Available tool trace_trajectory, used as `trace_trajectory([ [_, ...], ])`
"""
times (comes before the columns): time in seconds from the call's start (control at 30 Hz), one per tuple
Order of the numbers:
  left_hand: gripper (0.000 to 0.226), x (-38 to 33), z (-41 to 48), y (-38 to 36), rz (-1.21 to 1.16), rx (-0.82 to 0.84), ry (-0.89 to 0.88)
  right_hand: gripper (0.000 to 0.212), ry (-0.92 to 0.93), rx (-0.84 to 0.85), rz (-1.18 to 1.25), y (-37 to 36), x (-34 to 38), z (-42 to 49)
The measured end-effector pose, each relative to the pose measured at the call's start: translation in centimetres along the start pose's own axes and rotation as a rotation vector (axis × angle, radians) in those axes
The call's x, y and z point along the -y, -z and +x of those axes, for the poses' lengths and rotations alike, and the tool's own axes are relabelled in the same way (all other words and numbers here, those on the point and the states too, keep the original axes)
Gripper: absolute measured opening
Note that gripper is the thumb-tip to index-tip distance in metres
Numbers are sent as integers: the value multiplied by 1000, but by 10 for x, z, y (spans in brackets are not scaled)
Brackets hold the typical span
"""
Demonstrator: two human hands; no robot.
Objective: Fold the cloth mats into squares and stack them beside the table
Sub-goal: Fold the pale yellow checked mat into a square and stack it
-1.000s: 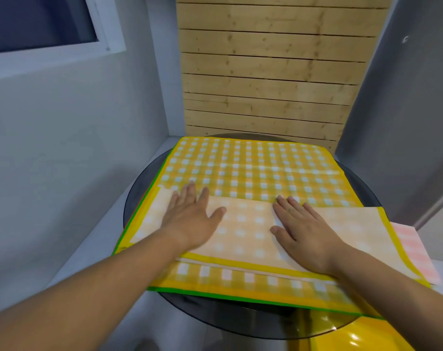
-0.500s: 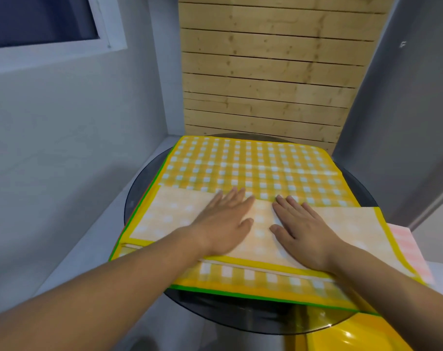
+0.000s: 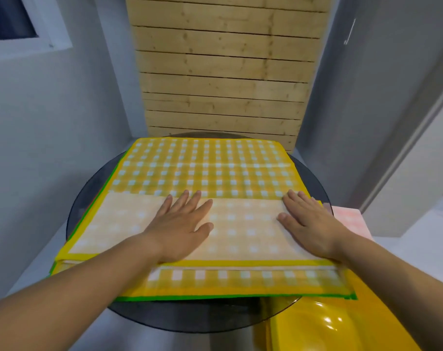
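Your hands lie flat on the yellow checked mat (image 3: pixel 205 168), which covers most of the round counter (image 3: pixel 88 191). The near part of the mat is folded over away from you, so a pale flap (image 3: pixel 245 224) shows its faded underside, with faint white squares and a solid yellow border along the edge nearest you.

Your left hand (image 3: pixel 182 229) rests palm down near the middle of that flap, fingers straight and slightly spread toward 12 o'clock, their tips reaching the flap's far edge. It grips nothing. Your right hand (image 3: pixel 309 224) lies palm down at the flap's 3 o'clock end, fingers straight and close together, also holding nothing. The two are well apart, with bare flap between them.

The mat looks thin and smooth, rectangular, in an orange-yellow gingham with small white squares and one crease line running across at its far half. A green edge (image 3: pixel 190 298) of another layer peeks out beneath it at 6 o'clock.

The counter is dark, glossy glass. A pink checked mat (image 3: pixel 349 219) lies at 3 o'clock, just beyond your right hand. A shiny yellow moulded surface (image 3: pixel 329 325) sits at 5 o'clock. Pale wooden planks (image 3: pixel 223 72) rise at 12 o'clock.
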State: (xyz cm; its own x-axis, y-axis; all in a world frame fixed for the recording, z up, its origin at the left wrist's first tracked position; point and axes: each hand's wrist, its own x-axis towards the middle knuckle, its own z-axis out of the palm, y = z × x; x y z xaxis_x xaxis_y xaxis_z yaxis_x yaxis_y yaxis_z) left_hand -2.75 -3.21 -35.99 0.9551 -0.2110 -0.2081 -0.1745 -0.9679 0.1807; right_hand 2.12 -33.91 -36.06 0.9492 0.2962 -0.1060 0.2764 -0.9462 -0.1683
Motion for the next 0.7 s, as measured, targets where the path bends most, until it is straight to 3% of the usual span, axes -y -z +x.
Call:
trace_trajectory([
  [0.17, 60, 0, 6, 6, -169, 23, 15, 75, 14, -21, -8, -2, -5, -1],
  [0.27, 50, 7, 14, 16, -222, -102, 53, 72, 24, -37, 23, 4, 0, -5],
  [0.37, 38, 18, 20, 32, -167, -250, 117, 52, 61, -113, 106, 11, 12, -10],
  [0.43, 25, 21, 21, 41, -185, -216, 152, 42, 117, -183, 105, 11, 21, -11],
  [0.53, 10, 22, 21, 49, -322, -126, 134, 43, 238, -223, 54, 10, 38, -14],
  [0.7, 14, 20, 24, 60, -434, -180, 175, 33, 339, -259, 158, 18, 64, -25],
])
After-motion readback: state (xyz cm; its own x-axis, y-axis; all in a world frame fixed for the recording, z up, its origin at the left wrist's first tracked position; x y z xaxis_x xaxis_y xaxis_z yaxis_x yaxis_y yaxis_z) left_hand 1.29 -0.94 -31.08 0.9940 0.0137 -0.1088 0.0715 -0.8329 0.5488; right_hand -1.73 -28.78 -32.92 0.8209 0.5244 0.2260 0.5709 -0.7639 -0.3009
